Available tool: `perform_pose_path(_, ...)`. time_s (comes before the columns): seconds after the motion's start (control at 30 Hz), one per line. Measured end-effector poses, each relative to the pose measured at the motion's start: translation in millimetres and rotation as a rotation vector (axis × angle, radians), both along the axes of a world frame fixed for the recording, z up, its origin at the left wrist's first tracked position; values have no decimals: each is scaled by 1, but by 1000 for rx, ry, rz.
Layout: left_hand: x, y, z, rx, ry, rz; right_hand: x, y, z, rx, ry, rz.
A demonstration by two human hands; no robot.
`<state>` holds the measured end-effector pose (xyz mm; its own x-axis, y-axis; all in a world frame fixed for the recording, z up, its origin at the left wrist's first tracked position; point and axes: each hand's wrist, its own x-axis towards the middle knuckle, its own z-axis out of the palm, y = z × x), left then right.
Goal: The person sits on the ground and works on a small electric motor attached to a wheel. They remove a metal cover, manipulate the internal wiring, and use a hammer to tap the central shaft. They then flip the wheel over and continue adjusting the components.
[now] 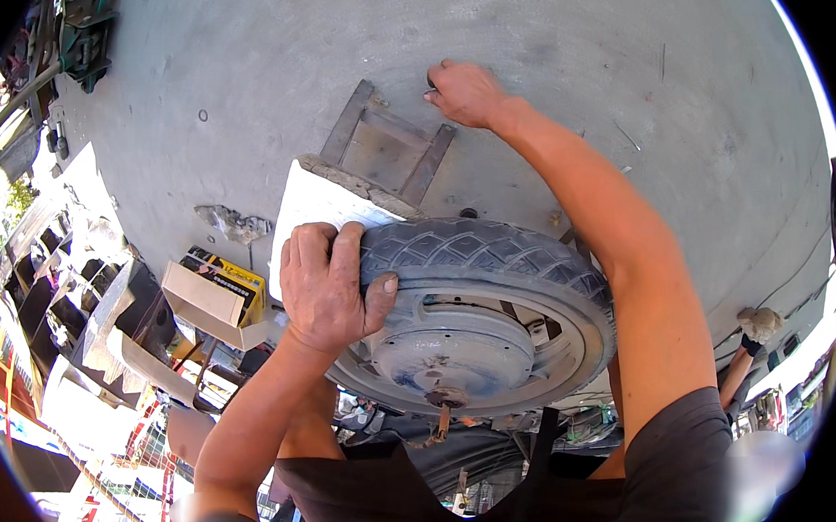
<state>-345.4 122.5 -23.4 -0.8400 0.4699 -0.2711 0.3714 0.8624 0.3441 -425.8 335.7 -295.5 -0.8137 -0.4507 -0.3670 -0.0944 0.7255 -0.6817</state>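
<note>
A wheel with a black treaded tyre (494, 252) and a round grey hub (458, 359) stands tilted in front of me, its axle stub pointing toward me. My left hand (324, 286) grips the tyre's upper left, fingers over the tread and thumb on the sidewall. Just beyond that hand lies a thick block (314, 205) with a white, sunlit face. Farther off is a grey metal frame (392, 143) on the floor. My right hand (470, 93) is beyond the frame, low over the floor, fingers curled; something small and dark shows at its fingertips, too small to name.
Left of the wheel stands an opened yellow-and-black carton (223, 287). Crumpled plastic (234, 222) and a small ring (202, 114) lie on the grey floor (615, 38). Metal parts and scrap crowd the left edge. A small dark round part (469, 213) sits behind the tyre.
</note>
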Motion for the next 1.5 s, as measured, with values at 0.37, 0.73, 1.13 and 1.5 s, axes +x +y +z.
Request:
perform_pose_path(0.37,-1,1,0,5,-6,1,7,7,2,92,-13,-50)
perform_pose_path(0.73,2,6,2,5,45,-15,122,169,161,-577,-718,-970)
perform_pose_path(1.13,5,2,0,31,51,-17,320,106,266,148,-221,-1517)
perform_pose_path(1.5,1,0,1,101,-11,-17,366,46,238,765,8,-1717)
